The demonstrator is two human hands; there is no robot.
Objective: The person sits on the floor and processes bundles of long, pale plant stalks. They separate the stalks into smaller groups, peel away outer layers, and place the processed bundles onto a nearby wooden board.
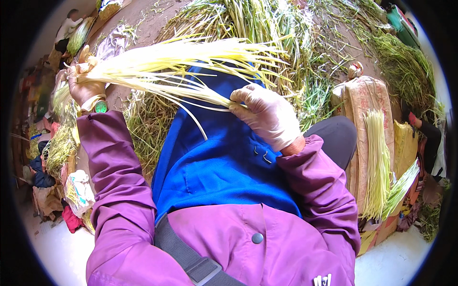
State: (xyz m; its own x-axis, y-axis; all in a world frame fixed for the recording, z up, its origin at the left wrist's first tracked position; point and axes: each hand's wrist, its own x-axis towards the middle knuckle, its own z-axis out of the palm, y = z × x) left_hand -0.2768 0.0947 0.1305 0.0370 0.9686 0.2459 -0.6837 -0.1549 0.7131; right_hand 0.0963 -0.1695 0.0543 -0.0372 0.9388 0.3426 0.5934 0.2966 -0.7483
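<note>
A fanned bundle of long pale-yellow stalks, perhaps garlic chives [186,57], stretches across the view above my lap. Its gathered end sits in the gloved grip of my left hand [86,80], with a green-faced watch [101,106] at that wrist. My right hand [270,112], also gloved, pinches the tips of several strands drawn down from the bundle. One loose strand hangs over my blue apron [222,164]. Strong light washes out the middle of the bundle.
Heaps of green and dried stalks [257,21] cover the floor ahead. To my right, a sorted bundle [377,161] lies on a stuffed woven sack [368,93]. Another person [68,30] holds stalks at far left. A dark-clothed person's arm [425,127] shows at the right edge.
</note>
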